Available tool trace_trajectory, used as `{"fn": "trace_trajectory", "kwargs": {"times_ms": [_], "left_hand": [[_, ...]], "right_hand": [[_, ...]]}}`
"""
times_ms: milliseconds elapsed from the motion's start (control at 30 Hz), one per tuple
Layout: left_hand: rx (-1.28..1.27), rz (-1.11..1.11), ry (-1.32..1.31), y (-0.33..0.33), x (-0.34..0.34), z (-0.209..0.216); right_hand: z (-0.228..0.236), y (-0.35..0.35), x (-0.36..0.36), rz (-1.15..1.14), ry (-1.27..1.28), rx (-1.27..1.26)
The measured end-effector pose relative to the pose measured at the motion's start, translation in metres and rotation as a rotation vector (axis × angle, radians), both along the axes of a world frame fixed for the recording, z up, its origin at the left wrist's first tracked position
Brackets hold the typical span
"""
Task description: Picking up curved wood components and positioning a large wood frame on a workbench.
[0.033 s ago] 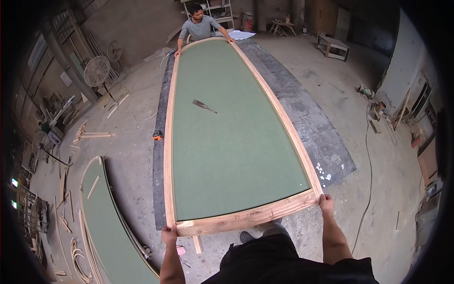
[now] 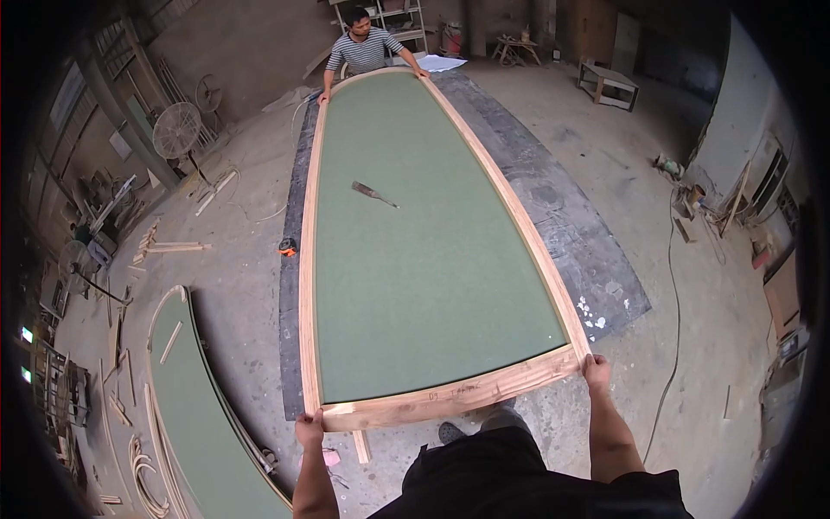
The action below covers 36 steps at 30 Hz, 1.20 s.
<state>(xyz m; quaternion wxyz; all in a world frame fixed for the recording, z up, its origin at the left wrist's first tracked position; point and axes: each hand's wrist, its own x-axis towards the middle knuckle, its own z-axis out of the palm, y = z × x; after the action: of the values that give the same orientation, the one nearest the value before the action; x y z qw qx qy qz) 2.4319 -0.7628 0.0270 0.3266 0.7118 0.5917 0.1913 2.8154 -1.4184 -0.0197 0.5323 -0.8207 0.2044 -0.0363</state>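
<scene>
A long green panel (image 2: 415, 259) in a pale wooden frame (image 2: 450, 394) lies on a dark worktable. My left hand (image 2: 309, 430) is closed on the frame's near left corner. My right hand (image 2: 596, 372) grips the near right corner, thumb on top. Handwriting marks the broad near rail between them. On the panel rests a dark tool (image 2: 374, 194), wide at one end and thin at the other. At the far end a person in a striped shirt (image 2: 367, 52) has both hands on the frame's far corners. The undersides of my grips are hidden.
A black-and-orange tape measure (image 2: 287, 248) sits at the table's left edge. The worktable (image 2: 571, 225) extends to the right. Another green panel (image 2: 194, 398) stands lower left, near wood strips. A pedestal fan (image 2: 178, 130) is far left; a cable (image 2: 673, 346) crosses the floor at right.
</scene>
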Motion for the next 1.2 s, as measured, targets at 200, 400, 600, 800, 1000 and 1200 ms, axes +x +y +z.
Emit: {"fn": "trace_trajectory", "kwargs": {"times_ms": [200,400,600,800,1000,1200], "left_hand": [[-0.235,0.027,-0.199,-0.003,-0.015,-0.003],[0.09,0.343,-0.257,-0.027,-0.004,-0.009],[-0.813,0.62,-0.944,-0.046,-0.013,-0.021],[-0.884,0.635,-0.973,-0.038,-0.02,-0.024],[-0.891,0.535,-0.943,-0.036,-0.028,-0.028],[-0.884,0.543,-0.842,-0.037,-0.021,-0.026]], "right_hand": [[0.006,0.01,-0.007,-0.021,0.068,0.126],[0.019,0.026,-0.009,-0.282,0.134,0.275],[0.039,0.049,-0.023,-0.489,0.345,0.6],[0.03,0.045,-0.022,-0.439,0.285,0.757],[0.014,0.038,-0.019,-0.447,0.233,0.833],[0.018,0.039,-0.019,-0.45,0.233,0.805]]}}
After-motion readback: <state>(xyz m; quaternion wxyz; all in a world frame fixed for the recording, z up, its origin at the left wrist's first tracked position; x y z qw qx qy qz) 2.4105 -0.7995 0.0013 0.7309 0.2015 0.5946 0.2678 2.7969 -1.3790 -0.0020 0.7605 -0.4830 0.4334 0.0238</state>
